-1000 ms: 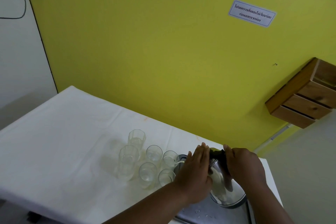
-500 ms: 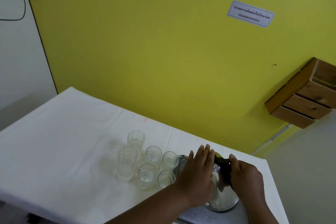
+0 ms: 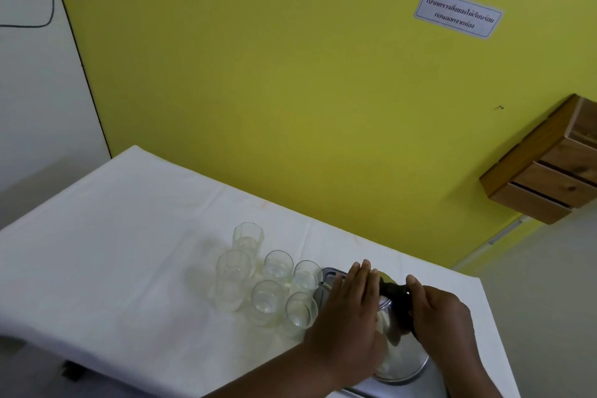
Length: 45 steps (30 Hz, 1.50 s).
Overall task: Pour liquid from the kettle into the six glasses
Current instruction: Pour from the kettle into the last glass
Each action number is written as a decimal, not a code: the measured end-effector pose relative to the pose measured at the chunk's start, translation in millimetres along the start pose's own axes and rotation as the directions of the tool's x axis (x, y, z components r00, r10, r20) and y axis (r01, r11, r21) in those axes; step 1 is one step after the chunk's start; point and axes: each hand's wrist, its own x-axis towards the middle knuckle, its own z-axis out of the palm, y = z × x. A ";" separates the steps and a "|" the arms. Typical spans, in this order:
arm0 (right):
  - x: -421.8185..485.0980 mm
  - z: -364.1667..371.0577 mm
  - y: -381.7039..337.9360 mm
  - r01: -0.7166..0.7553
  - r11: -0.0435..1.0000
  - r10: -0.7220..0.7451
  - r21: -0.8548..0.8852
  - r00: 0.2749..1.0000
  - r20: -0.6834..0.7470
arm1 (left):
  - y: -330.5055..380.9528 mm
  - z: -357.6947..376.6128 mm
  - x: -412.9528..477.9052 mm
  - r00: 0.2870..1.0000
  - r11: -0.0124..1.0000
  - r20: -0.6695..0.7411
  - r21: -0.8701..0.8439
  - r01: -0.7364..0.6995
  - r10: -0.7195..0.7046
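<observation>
Several clear glasses [image 3: 274,281] stand clustered on the white tablecloth [image 3: 113,236], each holding some clear liquid. To their right a shiny steel kettle [image 3: 402,355] rests on a metal tray [image 3: 326,279]. My right hand [image 3: 442,310] grips the kettle's black handle [image 3: 395,296]. My left hand [image 3: 349,307] lies flat, fingers together, against the kettle's left side and lid, covering the spout area. The kettle sits close to upright.
A yellow wall with a white paper sign [image 3: 457,13] rises behind the table. A wooden slatted box [image 3: 546,168] hangs on the wall at the right. The table's right edge [image 3: 497,333] runs just beyond the kettle.
The kettle has come back from its tilt toward the glasses and settled lower on the tray. Both hands moved slightly down and right with it.
</observation>
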 end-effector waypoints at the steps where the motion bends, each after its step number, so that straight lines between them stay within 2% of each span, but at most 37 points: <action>1: -0.4 1.4 0.2 0.005 1.000 -0.004 -0.030 1.000 0.024 | -0.4 0.8 -3.4 1.000 1.000 0.016 -0.019 0.020 -0.019; 9: -3.7 7.1 -12.6 0.106 0.963 -0.078 -0.249 0.990 0.120 | -10.3 15.0 -23.1 0.987 0.983 0.070 -0.105 0.150 -0.143; 15: -6.7 8.9 -23.5 0.221 0.897 -0.176 -0.383 0.973 0.149 | -14.4 15.6 -30.6 0.983 0.959 0.070 -0.215 0.182 -0.171; 21: -8.3 1.8 -33.4 0.354 0.765 -0.267 -0.538 0.935 0.235 | -11.7 10.8 -31.1 0.982 0.944 0.052 -0.271 0.190 -0.182; 23: -8.7 2.1 -35.5 0.321 0.802 -0.242 -0.503 0.946 0.217 | -11.8 11.1 -31.6 0.982 0.941 0.045 -0.280 0.190 -0.185; 25: -11.1 0.2 -36.4 0.262 0.883 -0.202 -0.389 0.961 0.190 | -11.7 12.8 -32.7 0.982 0.937 0.032 -0.294 0.189 -0.188; 27: -12.5 -1.9 -37.5 0.242 0.910 -0.186 -0.338 0.964 0.190 | -11.7 14.3 -33.2 0.981 0.933 0.027 -0.305 0.192 -0.193; 29: -10.0 -2.0 -34.8 0.318 0.843 -0.247 -0.434 0.945 0.213 | -10.9 13.7 -33.4 0.981 0.931 0.024 -0.310 0.191 -0.194; 31: -7.1 -0.5 -35.3 0.426 0.688 -0.310 -0.588 0.904 0.293 | -10.2 11.9 -33.7 0.981 0.928 0.016 -0.322 0.186 -0.191; 33: -4.5 0.3 -35.6 0.450 0.626 -0.300 -0.636 0.893 0.336 | -9.4 10.7 -33.9 0.981 0.927 0.012 -0.326 0.187 -0.193; 43: -0.6 1.9 -31.5 0.444 0.632 -0.327 -0.635 0.896 0.301 | -7.8 9.8 -33.7 0.981 0.923 0.010 -0.336 0.186 -0.194; 45: 0.2 1.8 -30.9 0.465 0.605 -0.349 -0.647 0.885 0.309 | -7.7 10.0 -33.7 0.981 0.923 0.005 -0.337 0.184 -0.193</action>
